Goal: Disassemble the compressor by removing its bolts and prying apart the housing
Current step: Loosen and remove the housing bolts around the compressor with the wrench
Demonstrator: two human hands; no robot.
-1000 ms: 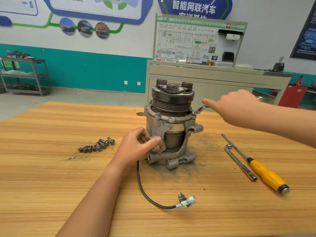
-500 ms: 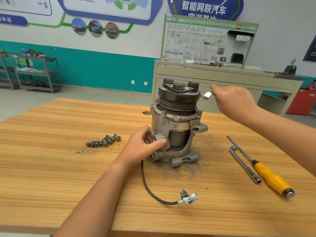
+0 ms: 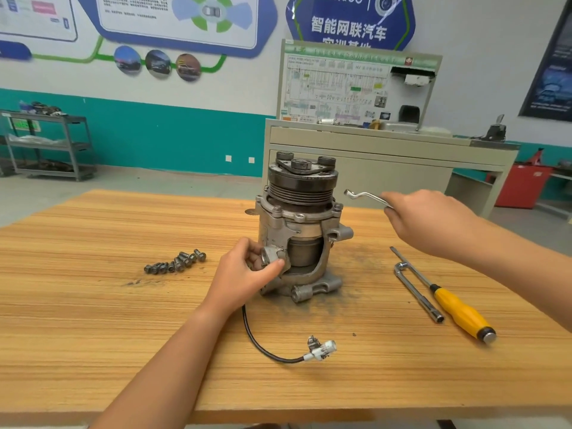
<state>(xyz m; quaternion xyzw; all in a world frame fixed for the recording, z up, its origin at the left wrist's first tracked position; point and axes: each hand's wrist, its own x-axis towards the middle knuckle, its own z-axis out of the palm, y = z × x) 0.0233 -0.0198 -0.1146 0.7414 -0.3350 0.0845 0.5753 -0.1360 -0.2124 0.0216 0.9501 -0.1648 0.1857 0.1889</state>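
Compressor (image 3: 298,230) standing upright on its rear end near the middle of the wooden table (image 3: 93,320). At the top is a dark, grooved pulley (image 3: 301,187) capped by a clutch plate with a central hub. Below it is a grey cast-metal housing with bolt bosses around its upper flange, mounting lugs at its sides and base, and a cut-away front that exposes a dark inner cylinder. Dark grime marks the table around the base. A black cable (image 3: 257,339) runs from the base toward the viewer and ends in a white connector (image 3: 322,349).

The left hand (image 3: 244,274) grips a lug on the lower left of the housing, thumb and fingers curled round it. The right hand (image 3: 433,221) is raised to the right of the pulley, its fingers closed round the shank of an offset ring wrench (image 3: 365,196). The wrench's ring end points at the pulley and hangs just beside it, apart from it.

Loose bolts (image 3: 176,263) lie clustered to the left of the compressor. To the right, side by side, lie an L-shaped socket wrench (image 3: 418,292) and a yellow-handled screwdriver (image 3: 458,311).
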